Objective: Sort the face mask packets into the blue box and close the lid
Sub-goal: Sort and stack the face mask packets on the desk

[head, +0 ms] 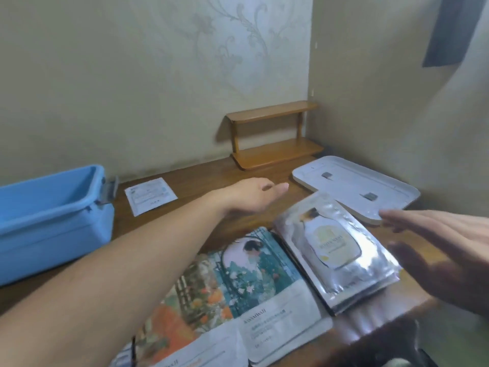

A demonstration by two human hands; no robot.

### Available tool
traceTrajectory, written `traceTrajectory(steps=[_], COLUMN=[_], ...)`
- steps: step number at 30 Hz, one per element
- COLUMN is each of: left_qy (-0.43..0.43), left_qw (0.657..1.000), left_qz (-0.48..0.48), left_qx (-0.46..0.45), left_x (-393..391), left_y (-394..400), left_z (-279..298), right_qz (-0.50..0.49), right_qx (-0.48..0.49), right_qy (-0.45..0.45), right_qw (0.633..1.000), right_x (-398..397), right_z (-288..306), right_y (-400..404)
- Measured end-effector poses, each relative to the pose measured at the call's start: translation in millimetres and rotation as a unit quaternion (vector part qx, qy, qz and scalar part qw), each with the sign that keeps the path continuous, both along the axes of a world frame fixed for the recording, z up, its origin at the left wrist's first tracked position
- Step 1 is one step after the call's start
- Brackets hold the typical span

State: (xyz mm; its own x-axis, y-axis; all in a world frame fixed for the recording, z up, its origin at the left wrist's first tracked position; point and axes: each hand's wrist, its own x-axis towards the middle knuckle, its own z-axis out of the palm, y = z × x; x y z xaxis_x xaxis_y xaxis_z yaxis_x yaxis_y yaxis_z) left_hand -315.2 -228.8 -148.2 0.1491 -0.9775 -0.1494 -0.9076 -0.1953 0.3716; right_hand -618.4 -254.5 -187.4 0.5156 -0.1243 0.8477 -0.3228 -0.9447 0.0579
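Sorting is barely starting: blue box (50, 221) sitting seemingly empty at nine o'clock, lid (354, 189) lying off at two, packets (336, 250) waiting on the desk (211, 178); both hands, left (254, 197) and right (439, 247), hovering open-palmed, holding nothing.

Small wooden shelf (275, 136) against wall

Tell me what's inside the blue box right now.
The blue box stands open, and the bit of its inside that shows holds no packets. Its near wall hides the bottom, so anything lying flat there cannot be seen. Its white lid lies apart.
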Motion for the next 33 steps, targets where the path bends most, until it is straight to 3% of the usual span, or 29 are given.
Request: traceTrajectory(steps=[3,5,8,12,15,20,23,27,31,33], left_qy=[-0.1,-0.137,-0.111,-0.11,-0.077,-0.011,0.003,-0.014,-0.108,-0.184], left_qw=[0.991,0.977,0.964,0.971,0.976,0.981,0.978,0.981,0.986,0.979], left_qz=[0.088,0.155,0.224,0.206,0.198,0.193,0.207,0.196,0.123,0.083], left_qx=[0.025,0.06,0.085,0.052,0.041,0.008,0.009,-0.005,0.015,0.014], left_x=[65.2,105.7,143.0,153.4,153.9,162.5,166.4,170.7,171.9,171.1], left_y=[26.4,49.5,78.4,98.3,108.5,121.1,127.0,133.4,123.8,116.4], left_z=[-15.5,-29.4,-47.4,-57.6,-55.7,-57.2,-58.1,-57.3,-52.8,-48.6], right_qz=[0.069,0.095,0.04,0.004,0.0,0.034,0.04,0.037,0.054,0.053], right_qx=[0.08,0.113,0.173,0.229,0.23,0.222,0.23,0.172,0.182,0.198], right_qy=[-0.014,0.035,0.2,0.367,0.427,0.442,0.472,0.467,0.483,0.448], right_qw=[0.994,0.988,0.964,0.902,0.875,0.868,0.85,0.867,0.855,0.87], right_x=[70.0,121.3,198.0,290.4,349.1,420.5,432.9,392.6,340.0,329.9], right_z=[24.3,38.5,50.2,37.3,9.4,-18.9,-26.5,-13.6,-5.5,-6.9], right_y=[27.1,37.2,40.2,22.9,5.5,-0.1,-1.0,-1.7,2.7,5.2])
